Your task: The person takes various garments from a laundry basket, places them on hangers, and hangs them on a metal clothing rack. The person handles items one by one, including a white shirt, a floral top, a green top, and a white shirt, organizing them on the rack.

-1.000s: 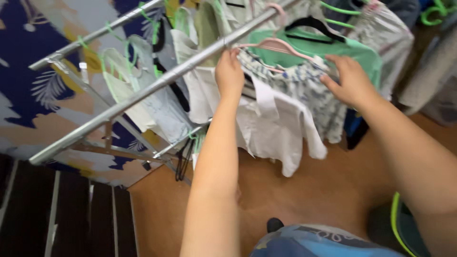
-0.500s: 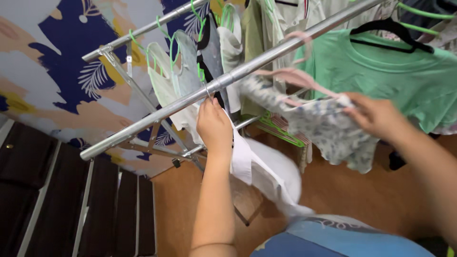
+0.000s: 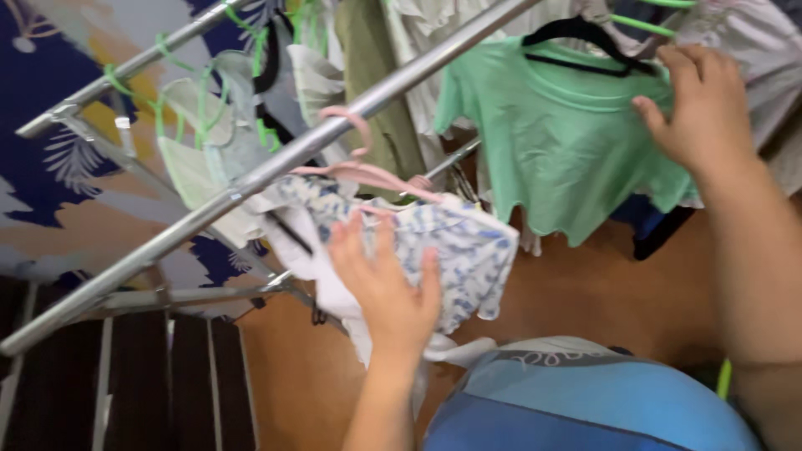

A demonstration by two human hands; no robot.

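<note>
A white garment with a blue floral print (image 3: 468, 242) hangs on a pink hanger (image 3: 368, 171) hooked over a slanted metal rail (image 3: 251, 179). My left hand (image 3: 388, 288) lies flat against its front with fingers spread. A white cloth (image 3: 330, 288) hangs beneath the garment, beside that hand. To the right, a green t-shirt (image 3: 551, 142) hangs on a black hanger (image 3: 576, 32). My right hand (image 3: 706, 108) grips the t-shirt's shoulder, thumb on one side and fingers curled over the other.
Pale garments on green hangers (image 3: 209, 142) and an olive garment (image 3: 372, 58) crowd the rack's far rails. A patterned blue and peach wall (image 3: 50, 167) stands behind, with dark slatted panels (image 3: 125, 376) below. The floor (image 3: 585, 284) is orange-brown.
The floral garment on its pink hanger has slid left along the rail. My left hand left the rail and now rests on the garment. My right hand rose to the green t-shirt.
</note>
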